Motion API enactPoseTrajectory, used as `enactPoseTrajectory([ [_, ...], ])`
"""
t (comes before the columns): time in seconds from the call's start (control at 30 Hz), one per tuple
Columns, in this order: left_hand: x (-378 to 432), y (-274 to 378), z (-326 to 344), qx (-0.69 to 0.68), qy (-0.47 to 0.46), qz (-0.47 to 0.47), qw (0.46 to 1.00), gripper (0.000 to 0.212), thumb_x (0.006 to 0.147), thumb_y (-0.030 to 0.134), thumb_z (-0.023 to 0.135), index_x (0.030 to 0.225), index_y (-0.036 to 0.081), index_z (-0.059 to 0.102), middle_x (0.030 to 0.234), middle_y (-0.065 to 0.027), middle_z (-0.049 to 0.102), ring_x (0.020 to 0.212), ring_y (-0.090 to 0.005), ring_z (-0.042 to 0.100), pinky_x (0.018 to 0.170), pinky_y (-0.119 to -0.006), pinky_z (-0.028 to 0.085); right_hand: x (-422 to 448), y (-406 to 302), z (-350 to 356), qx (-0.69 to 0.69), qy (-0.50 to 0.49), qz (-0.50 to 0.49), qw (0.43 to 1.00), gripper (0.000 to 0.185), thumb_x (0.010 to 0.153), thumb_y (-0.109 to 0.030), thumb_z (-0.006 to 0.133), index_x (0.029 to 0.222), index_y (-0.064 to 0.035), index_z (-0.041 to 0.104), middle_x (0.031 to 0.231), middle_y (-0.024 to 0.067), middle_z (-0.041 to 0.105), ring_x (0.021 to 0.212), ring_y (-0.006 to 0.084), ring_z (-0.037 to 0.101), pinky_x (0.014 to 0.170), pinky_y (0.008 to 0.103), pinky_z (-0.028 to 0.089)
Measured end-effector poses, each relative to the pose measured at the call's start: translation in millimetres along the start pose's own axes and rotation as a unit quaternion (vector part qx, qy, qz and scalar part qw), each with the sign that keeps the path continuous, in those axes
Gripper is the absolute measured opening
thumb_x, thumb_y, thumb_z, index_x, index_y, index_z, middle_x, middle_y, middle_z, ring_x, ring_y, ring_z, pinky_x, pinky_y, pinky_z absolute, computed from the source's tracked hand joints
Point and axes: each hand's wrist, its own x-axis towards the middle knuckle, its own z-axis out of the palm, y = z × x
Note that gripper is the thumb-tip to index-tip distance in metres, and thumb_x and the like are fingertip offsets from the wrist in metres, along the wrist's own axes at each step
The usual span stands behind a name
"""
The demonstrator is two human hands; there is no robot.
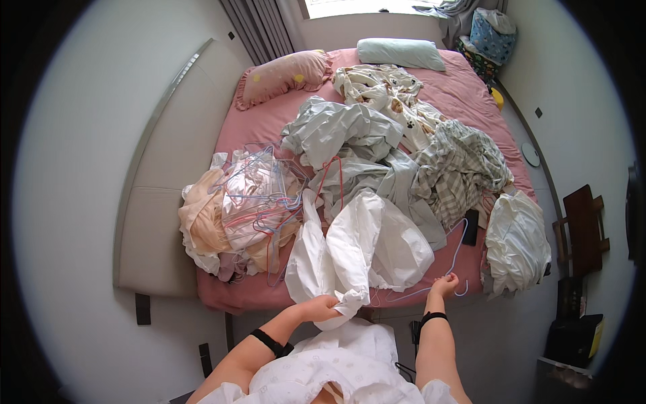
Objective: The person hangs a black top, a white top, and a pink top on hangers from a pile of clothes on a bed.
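Observation:
A white garment [356,237] hangs bunched from my left hand [323,309], which grips it at its near end by the bed's front edge. My right hand [445,285] is closed around a light blue wire clothes hanger [460,252], whose hook [463,290] points down to the right. Beyond the white garment lies a red hanger [341,177] on grey-green fabric [348,126]. To the left, a heap of several tangled hangers [267,197] rests on peach and pale pink clothing [207,202]. A black phone [470,227] lies just beyond my right hand.
The bed has a pink sheet [267,118], a ruffled pink pillow [285,78] and a pale green pillow [401,54]. Checked fabric [462,166] and paw-print fabric [409,113] lie crumpled on it. A white bundle [517,242] sits at the right edge, near a dark wooden chair [583,230].

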Motion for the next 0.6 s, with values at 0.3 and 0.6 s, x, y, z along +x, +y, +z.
enactPoseTrajectory([
  [0.3, -8.3, 25.2, -22.9, -0.300, 0.111, 0.219, 0.922, 0.025, 0.087, 0.021, 0.055, 0.106, 0.006, 0.059, 0.098, -0.0048, 0.060, 0.088, -0.0152, 0.059, 0.074, -0.027, 0.047, 1.9, -90.7, -103.5, -0.067, 0.070, -0.437, 0.894, 0.017, 0.089, -0.014, 0.052, 0.102, -0.0043, 0.054, 0.077, 0.0032, 0.054, 0.059, 0.0098, 0.050, 0.052, 0.0251, 0.042],
  [0.6, -53.5, -14.4, -67.2, -0.526, 0.151, 0.229, 0.805, 0.029, 0.080, 0.005, 0.057, 0.109, 0.004, 0.057, 0.096, -0.0034, 0.063, 0.084, -0.0143, 0.062, 0.071, -0.028, 0.052, -178.5, -140.6, -137.2, -0.016, -0.455, -0.360, 0.814, 0.020, 0.079, -0.010, 0.068, 0.098, -0.0051, 0.064, 0.069, -0.0027, 0.057, 0.060, 0.0038, 0.048, 0.053, 0.0181, 0.036],
])
